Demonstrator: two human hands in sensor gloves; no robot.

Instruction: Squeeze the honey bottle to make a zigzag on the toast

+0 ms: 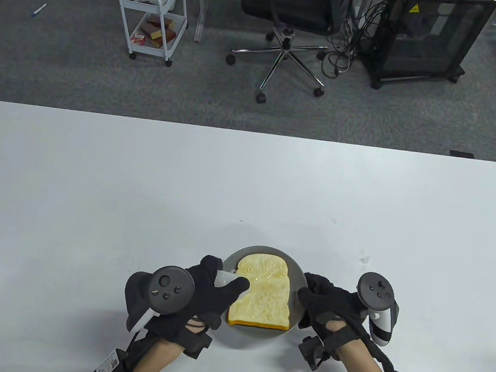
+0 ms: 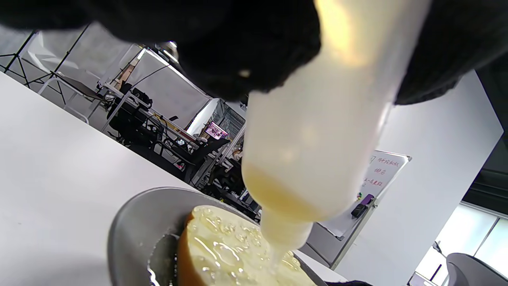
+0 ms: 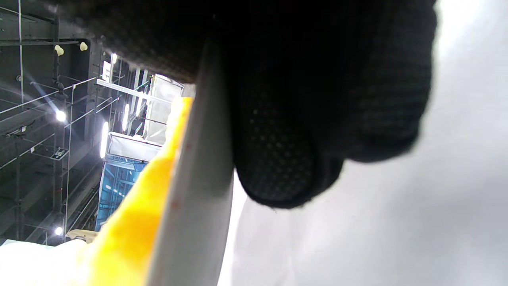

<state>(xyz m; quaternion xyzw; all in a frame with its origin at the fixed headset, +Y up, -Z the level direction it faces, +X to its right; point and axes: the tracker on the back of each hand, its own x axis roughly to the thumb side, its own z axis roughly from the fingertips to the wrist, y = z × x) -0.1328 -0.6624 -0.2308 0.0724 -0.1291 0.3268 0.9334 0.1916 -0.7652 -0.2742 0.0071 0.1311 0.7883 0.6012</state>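
Observation:
A slice of toast (image 1: 262, 298) with an orange crust lies on a grey round plate (image 1: 254, 334) near the table's front edge. Glossy honey streaks show on its top. My left hand (image 1: 210, 288) grips a translucent squeeze bottle (image 1: 226, 279), tipped nozzle-down over the toast's left side. In the left wrist view the honey bottle (image 2: 317, 135) has its nozzle just above the toast (image 2: 230, 254), with honey at the tip. My right hand (image 1: 321, 303) holds the plate's right rim; its fingers (image 3: 285, 159) pinch the plate's edge (image 3: 198, 190) in the right wrist view.
The white table (image 1: 137, 189) stretches wide behind and to both sides of the plate. Beyond its far edge stand a white cart (image 1: 151, 1), an office chair (image 1: 291, 12) and a black cabinet (image 1: 430, 36) on grey carpet.

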